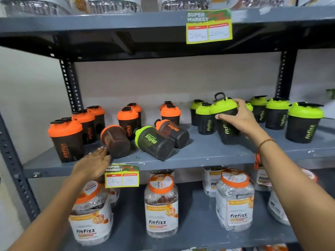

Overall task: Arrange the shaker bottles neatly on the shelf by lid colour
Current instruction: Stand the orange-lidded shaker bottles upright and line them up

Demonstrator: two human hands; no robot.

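On the grey middle shelf [208, 153], several orange-lid shaker bottles [66, 139] stand upright at the left and several green-lid ones [303, 122] at the right. Three bottles lie on their sides in the middle: an orange-lid one [116, 141], a green-lid one [154, 142] and another orange-lid one [173, 132]. My right hand [239, 120] grips an upright green-lid bottle [225, 120] around its body. With fingers spread, my left hand [94, 163] rests at the shelf's front edge, touching the base of the leftmost fallen orange bottle.
A yellow-green price tag [121, 175] hangs from the shelf edge beside my left hand; another [209, 26] hangs from the shelf above. Clear fitfizz jars [161, 205] with orange lids fill the lower shelf. Perforated steel uprights [69, 84] frame the unit.
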